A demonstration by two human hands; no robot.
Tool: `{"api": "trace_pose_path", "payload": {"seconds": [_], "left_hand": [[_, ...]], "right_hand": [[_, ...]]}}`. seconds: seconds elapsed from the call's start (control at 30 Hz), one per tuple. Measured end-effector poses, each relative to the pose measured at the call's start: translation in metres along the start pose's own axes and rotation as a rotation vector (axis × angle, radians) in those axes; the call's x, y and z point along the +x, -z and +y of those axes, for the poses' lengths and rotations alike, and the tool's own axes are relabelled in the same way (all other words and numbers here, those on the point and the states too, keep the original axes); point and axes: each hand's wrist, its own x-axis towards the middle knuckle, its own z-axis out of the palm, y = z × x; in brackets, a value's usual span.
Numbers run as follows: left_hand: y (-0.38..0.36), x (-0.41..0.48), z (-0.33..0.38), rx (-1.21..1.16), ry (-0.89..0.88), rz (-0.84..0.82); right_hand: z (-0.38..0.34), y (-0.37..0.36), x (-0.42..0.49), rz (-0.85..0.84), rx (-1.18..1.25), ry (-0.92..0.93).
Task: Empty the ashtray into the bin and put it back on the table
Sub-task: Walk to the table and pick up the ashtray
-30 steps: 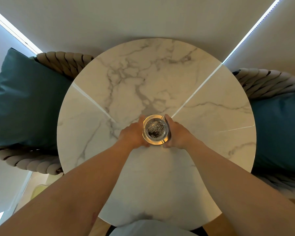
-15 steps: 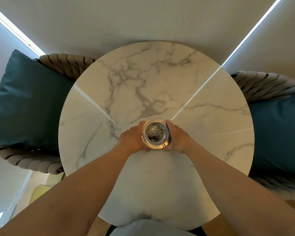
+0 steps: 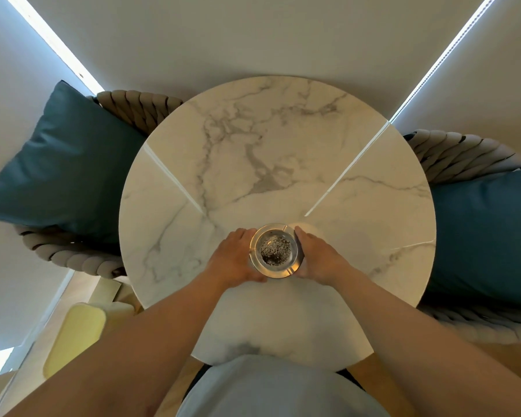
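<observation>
A round glass ashtray (image 3: 275, 250) with dark grey ash in its bowl is over the middle of the round white marble table (image 3: 283, 152). My left hand (image 3: 236, 256) grips its left side and my right hand (image 3: 316, 256) grips its right side. Both sets of fingers curl around the rim and under the base. Whether the ashtray rests on the marble or hangs just above it, I cannot tell. No bin is in view.
Two woven rope chairs flank the table, each with a teal cushion, one on the left (image 3: 60, 167) and one on the right (image 3: 491, 233). A pale yellow object (image 3: 73, 335) lies on the floor at the lower left. Grey walls stand behind the table.
The ashtray, held between both hands, has come nearer to me along the table. The view has pulled back and down, showing more of the floor and my shirt.
</observation>
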Motion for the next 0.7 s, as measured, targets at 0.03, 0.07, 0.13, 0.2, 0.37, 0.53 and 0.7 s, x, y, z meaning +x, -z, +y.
{"api": "trace_pose_path", "payload": {"seconds": [0.03,0.07,0.13,0.2,0.37,0.53,0.7], "left_hand": [[-0.002,-0.005,0.001,-0.019,0.004,0.009],[-0.005,-0.011,0.001,-0.035,0.008,0.015],[-0.010,-0.021,0.003,-0.051,0.015,0.024],[-0.015,-0.031,0.004,-0.054,0.023,0.028],[-0.025,-0.052,0.004,-0.091,0.025,0.040],[-0.027,-0.063,-0.005,-0.115,0.015,0.030],[-0.023,-0.068,-0.020,-0.126,0.015,0.007]], "right_hand": [[0.000,-0.001,-0.004,0.007,0.006,0.015],[0.000,-0.003,-0.009,0.011,0.010,0.032],[0.001,-0.007,-0.017,0.009,0.012,0.058],[0.001,-0.011,-0.024,0.002,0.009,0.060],[0.002,-0.023,-0.037,-0.023,0.007,0.036],[-0.003,-0.037,-0.040,-0.030,0.018,0.024],[-0.013,-0.049,-0.037,-0.024,0.040,0.018]]}}
